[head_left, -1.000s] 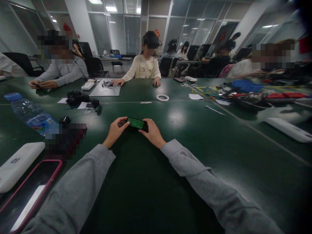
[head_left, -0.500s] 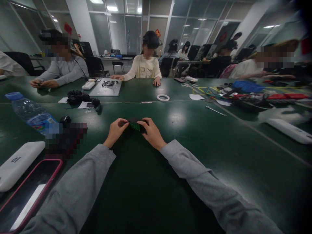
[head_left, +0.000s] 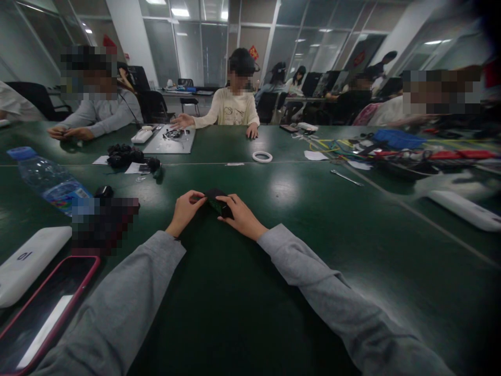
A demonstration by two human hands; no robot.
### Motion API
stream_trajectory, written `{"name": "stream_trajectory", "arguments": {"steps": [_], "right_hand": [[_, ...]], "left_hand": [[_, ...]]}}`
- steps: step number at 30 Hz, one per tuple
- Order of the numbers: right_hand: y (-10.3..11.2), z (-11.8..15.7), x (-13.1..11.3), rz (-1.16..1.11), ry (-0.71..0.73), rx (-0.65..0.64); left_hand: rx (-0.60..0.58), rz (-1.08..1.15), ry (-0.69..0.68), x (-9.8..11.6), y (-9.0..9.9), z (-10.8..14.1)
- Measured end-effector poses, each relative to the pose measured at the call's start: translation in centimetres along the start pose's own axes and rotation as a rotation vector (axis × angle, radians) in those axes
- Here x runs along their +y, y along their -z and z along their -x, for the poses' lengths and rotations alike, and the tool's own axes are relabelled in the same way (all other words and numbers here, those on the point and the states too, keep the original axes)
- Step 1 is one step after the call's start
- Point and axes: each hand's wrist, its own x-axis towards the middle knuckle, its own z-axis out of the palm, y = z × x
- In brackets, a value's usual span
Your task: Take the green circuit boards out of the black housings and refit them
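Near the middle of the green table (head_left: 219, 292), I hold a small dark piece with a rounded black casing and a green circuit board (head_left: 215, 201). My right hand (head_left: 243, 215) grips its right side, thumb below and fingers over the top, hiding part of it. At its left end is my left hand (head_left: 185, 211), thumb and forefinger pinched together at the edge. Whether a finer part sits in that pinch is too small to tell.
Left of me lie a water bottle (head_left: 55, 180), a white power bank (head_left: 33, 263) and a red-edged phone (head_left: 47, 313). Beyond my hands are a white ring (head_left: 262, 156) and a wrench (head_left: 346, 178). Cables and tools pile up at right. People sit across the table.
The piece has turned in my hands, showing more black casing and less green board. My right fingers have shifted left over it. Across the table, a person's hand has lifted over the silver tray.
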Motion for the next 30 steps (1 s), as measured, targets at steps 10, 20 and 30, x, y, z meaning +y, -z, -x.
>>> {"name": "stream_trajectory", "arguments": {"steps": [10,20,30], "right_hand": [[0.12,0.0,-0.14,-0.035,0.009,-0.076],[-0.16,0.07,0.0,-0.152,0.013,-0.064],[-0.3,0.12,0.34,-0.245,-0.053,-0.021]], "left_hand": [[0.007,0.021,0.012,-0.41,-0.05,-0.11],[-0.006,0.042,-0.004,-0.73,-0.21,-0.3],[0.017,-0.008,-0.012,-0.83,-0.23,-0.2]]}}
